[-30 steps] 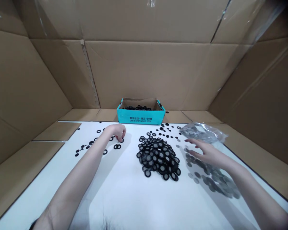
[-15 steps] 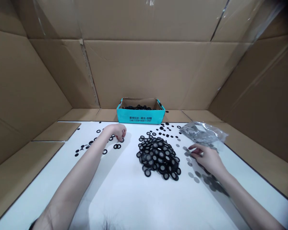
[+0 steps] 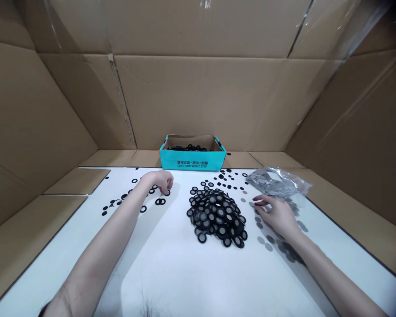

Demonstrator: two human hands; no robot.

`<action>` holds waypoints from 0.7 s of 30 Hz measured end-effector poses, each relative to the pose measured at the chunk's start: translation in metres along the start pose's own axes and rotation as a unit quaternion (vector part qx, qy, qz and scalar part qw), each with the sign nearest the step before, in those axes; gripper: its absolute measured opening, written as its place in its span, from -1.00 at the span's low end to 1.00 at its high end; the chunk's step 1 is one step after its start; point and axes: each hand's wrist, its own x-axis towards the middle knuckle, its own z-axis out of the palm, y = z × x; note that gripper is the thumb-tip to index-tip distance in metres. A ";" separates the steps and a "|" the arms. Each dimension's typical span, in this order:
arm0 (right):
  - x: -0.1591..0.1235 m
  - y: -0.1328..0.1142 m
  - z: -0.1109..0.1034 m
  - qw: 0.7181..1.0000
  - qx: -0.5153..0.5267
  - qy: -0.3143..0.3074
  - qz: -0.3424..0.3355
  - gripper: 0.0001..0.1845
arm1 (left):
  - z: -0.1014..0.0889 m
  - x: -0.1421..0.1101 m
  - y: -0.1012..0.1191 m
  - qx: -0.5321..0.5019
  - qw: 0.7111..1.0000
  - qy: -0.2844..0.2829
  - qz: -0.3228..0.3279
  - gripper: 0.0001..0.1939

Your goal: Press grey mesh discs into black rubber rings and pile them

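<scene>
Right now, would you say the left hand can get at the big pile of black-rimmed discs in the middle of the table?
Probably yes. The left hand sits just short of the pile of black-rimmed discs, and only a strip of white table lies between them, so nothing appears to block the way.

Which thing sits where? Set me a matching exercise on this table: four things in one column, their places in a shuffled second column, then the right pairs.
Things:
1. Left hand
2. Right hand
3. Teal cardboard box
4. Crumpled plastic bag

Places:
A. At the far right of the white table
B. Among scattered grey discs
C. Just past the table's far edge, holding black rings
D. Over small black rings, left of the big ring pile

Pairs: 1-D, 2-B, 3-C, 4-A
</scene>
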 end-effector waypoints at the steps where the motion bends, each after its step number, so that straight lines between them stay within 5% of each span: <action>1: 0.000 0.000 -0.001 1.000 0.003 0.003 0.002 -0.73 | 0.000 0.000 0.000 -0.003 1.000 -0.001 0.002 -0.65; 14: 0.002 -0.001 -0.016 0.990 0.129 0.057 0.032 -0.72 | -0.008 -0.002 -0.006 -0.021 0.999 0.029 0.028 -0.67; 21: 0.010 -0.038 -0.036 0.961 0.270 0.065 -0.006 -0.64 | -0.019 -0.031 0.016 -0.127 0.968 0.163 0.142 -0.85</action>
